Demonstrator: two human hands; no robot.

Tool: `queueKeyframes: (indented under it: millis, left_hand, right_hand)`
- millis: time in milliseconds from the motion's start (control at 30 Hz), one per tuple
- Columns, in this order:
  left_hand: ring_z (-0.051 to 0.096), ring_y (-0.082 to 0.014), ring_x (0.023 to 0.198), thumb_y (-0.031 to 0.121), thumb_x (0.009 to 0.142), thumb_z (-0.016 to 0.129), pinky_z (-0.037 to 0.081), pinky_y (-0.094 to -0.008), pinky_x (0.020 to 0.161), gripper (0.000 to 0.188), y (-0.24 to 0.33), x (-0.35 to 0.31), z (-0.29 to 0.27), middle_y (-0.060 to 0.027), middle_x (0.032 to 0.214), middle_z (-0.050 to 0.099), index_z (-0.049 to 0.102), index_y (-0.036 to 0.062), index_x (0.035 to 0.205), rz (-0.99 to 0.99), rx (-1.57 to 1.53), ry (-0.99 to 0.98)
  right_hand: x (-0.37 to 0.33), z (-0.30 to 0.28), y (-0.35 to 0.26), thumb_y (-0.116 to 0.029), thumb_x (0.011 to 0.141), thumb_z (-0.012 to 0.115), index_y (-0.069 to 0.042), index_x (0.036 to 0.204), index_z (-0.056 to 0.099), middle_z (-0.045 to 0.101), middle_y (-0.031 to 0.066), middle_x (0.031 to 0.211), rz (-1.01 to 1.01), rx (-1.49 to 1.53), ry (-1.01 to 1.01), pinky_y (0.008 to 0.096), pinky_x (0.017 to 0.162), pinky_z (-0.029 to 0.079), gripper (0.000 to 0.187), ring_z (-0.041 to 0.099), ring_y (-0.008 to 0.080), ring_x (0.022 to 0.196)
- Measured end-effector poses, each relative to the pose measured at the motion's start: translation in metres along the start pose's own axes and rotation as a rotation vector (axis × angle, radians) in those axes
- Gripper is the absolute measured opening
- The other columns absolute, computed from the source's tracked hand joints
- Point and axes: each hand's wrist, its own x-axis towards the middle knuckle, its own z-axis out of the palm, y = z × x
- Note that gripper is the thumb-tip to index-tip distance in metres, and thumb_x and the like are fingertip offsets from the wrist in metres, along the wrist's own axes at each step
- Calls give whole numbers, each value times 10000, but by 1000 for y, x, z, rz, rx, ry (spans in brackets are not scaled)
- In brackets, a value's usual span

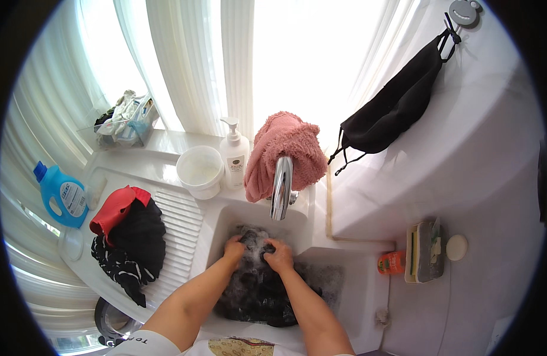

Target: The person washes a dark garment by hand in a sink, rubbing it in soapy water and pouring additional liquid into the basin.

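Note:
A dark, soaked garment [258, 296] lies bunched in the white sink [368, 296], partly under foamy water. My left hand [234, 245] is closed on its upper part, just left of the water falling from the tap. On the right of that stream, my right hand [278, 256] grips another fold of the same cloth, its fingers curled round it. The fingertips of both hands are partly hidden by cloth and suds. Above them stands the chrome tap [281, 190], with a pink fluffy towel [285, 142] draped over it.
On the ribbed washboard [175, 228] at left lie black clothes [137, 231] and a red piece [116, 213]. Nearby stand a blue detergent bottle [63, 196], a white tub [200, 172] and a pump bottle [235, 154]. A black mask [398, 101] hangs at right, above a wall-side sponge holder [426, 252].

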Motion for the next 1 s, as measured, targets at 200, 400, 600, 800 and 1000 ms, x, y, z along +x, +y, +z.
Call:
queueKeyframes:
  millis: [200,400,600,800,1000]
  left_hand:
    - [625,-276,897,304,883,525,526,-430,764,303,47,-75,3,-112,999,636,580,62,1056,-220,-801,-344]
    - [597,-204,696,256,805,689,491,-358,597,309,53,-130,29,-89,844,615,603,-17,922,-99,-692,-87]
    - [598,-233,693,335,830,637,491,-348,602,308,67,-134,3,-88,805,602,573,45,912,-236,-753,-196]
    - [577,-253,678,338,811,630,492,-393,611,289,41,-136,17,-89,811,593,588,69,909,-176,-593,28]
    - [590,-236,693,244,762,682,507,-382,618,274,50,-140,13,-111,812,593,590,17,883,-99,-759,22]
  right_hand:
    - [-41,-36,-56,-186,718,664,-127,1162,603,551,167,1154,-56,663,20,393,934,428,452,540,317,1072]
    - [-57,-10,-79,-382,769,695,-48,968,632,566,175,1013,183,346,331,398,847,441,394,558,347,953]
    - [-94,-2,-114,-118,717,678,-34,693,567,626,167,903,-268,255,423,392,836,455,141,588,326,950]
    - [-66,16,-69,-155,745,653,-22,683,559,583,167,872,33,278,514,382,760,464,175,568,345,822]
    - [-74,21,-85,-134,759,630,-9,650,521,564,162,763,-239,435,414,364,661,464,198,565,332,727]
